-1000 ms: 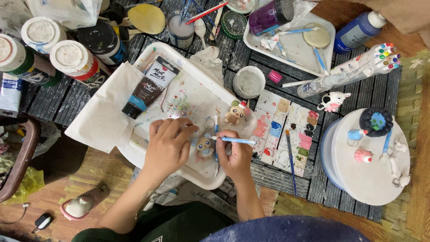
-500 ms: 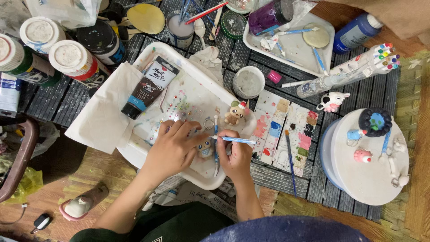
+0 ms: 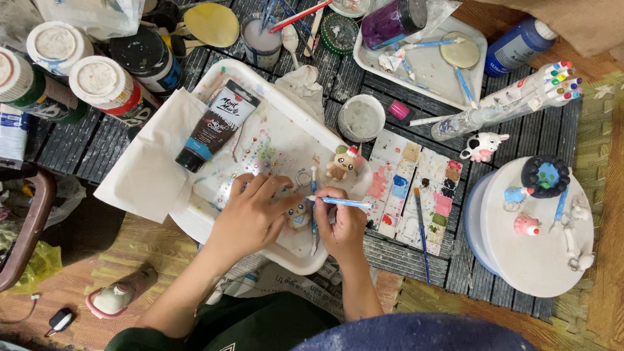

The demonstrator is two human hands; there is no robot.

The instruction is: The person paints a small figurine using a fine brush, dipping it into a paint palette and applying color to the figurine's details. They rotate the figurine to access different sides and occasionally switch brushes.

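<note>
My left hand (image 3: 250, 214) rests palm down on the white tray (image 3: 214, 81), its fingers on a small painted clay figure (image 3: 298, 214). My right hand (image 3: 341, 227) grips a light blue paintbrush (image 3: 348, 203) that lies level, its tip pointing left at the figure. A second small bear-like figure (image 3: 340, 164) stands just beyond on the tray, beside a metal ring (image 3: 303, 177). Another brush (image 3: 313, 188) lies upright between my hands. A black paint tube (image 3: 214, 125) lies on the tray's left part.
A paint-smeared palette (image 3: 416, 188) with a blue brush (image 3: 421, 234) lies right of the tray. A round white stand (image 3: 520, 253) carries small figures. Paint jars (image 3: 97, 81), a water cup (image 3: 262, 40), a white pot (image 3: 361, 118) and a second tray (image 3: 429, 65) crowd the far side.
My left hand has slid slightly right and closed over the small figure, covering more of it. The brush in my right hand stays level at the figure.
</note>
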